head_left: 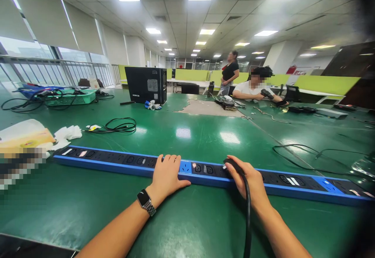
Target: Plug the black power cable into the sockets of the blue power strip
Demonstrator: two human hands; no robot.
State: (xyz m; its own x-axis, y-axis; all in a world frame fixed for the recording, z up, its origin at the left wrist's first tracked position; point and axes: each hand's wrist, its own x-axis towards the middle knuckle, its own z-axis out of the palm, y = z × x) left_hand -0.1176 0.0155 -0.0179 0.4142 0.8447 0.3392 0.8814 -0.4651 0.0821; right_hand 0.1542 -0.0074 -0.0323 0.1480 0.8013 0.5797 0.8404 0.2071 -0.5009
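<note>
A long blue and black power strip (117, 167) lies across the green table, with rows of sockets facing up. My left hand (166, 176), with a watch (145, 202) on its wrist, grips the strip left of its middle. Its fingers reach over the far edge and the thumb rests along the near side. Further right, my right hand (249, 180) is closed round a black power plug (229, 165) at the strip's sockets. The fingers partly cover the plug, so I cannot tell how deep it sits. Its thick black cable (248, 219) hangs toward me.
Behind the strip lie a coiled black cable (120, 126), a black computer case (146, 85) and gloves (153, 105). A green basket (72, 97) with cables stands far left, crumpled tissue (68, 133) nearer. A person (254, 88) sits across the table; another person (230, 72) stands behind.
</note>
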